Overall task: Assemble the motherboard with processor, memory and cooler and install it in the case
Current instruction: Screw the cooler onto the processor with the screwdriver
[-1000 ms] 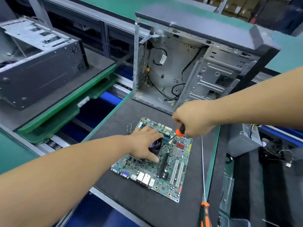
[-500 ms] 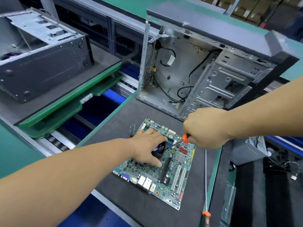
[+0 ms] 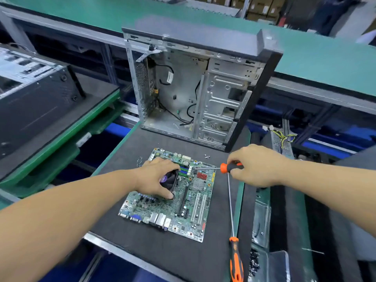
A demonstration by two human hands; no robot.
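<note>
Dark mat [image 3: 154,253] bears motherboard [image 3: 183,200], left hand [image 3: 157,180] gripping cooler [image 3: 171,179].

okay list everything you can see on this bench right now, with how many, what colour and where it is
motherboard: one, green, flat on the dark mat, centre
cooler: one, black fan with purple label, on the motherboard under the left hand
case: one, grey metal and black, open, upright behind the motherboard
second case: one, dark, far left
screwdriver: one, orange and black, in the right hand
long screwdriver: one, orange and black, on the mat at right
loose screws: a few, silver, beside the board's far edge
left hand: on the cooler
right hand: grips the screwdriver
</note>
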